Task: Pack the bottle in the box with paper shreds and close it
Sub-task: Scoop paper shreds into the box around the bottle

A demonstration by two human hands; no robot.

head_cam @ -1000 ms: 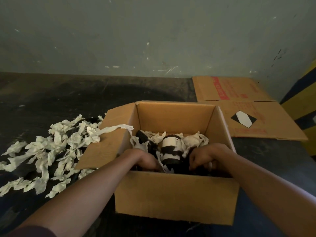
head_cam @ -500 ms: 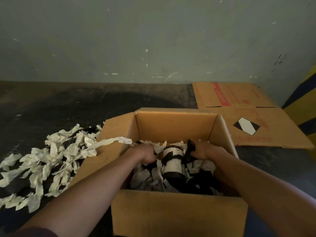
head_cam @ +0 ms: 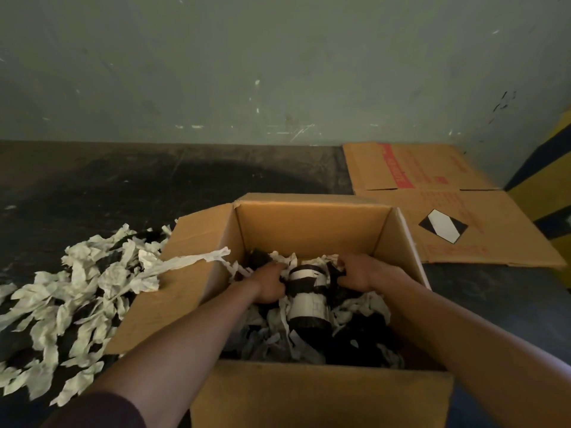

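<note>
Loose paper shreds [head_cam: 83, 291] lie left of the box [head_cam: 309, 393]. Inside, the left hand [head_cam: 268, 284] and right hand [head_cam: 360, 273] curl their fingers into shreds beside the lying bottle [head_cam: 309, 301]. Thin padding may let it roll.

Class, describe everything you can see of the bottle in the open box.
The bottle is dark, with a pale label around its body and a second pale band higher up. It lies on its side in the box, base toward the camera, bedded in paper shreds. The left hand and right hand press at its upper end. Its neck and cap are hidden.
</note>
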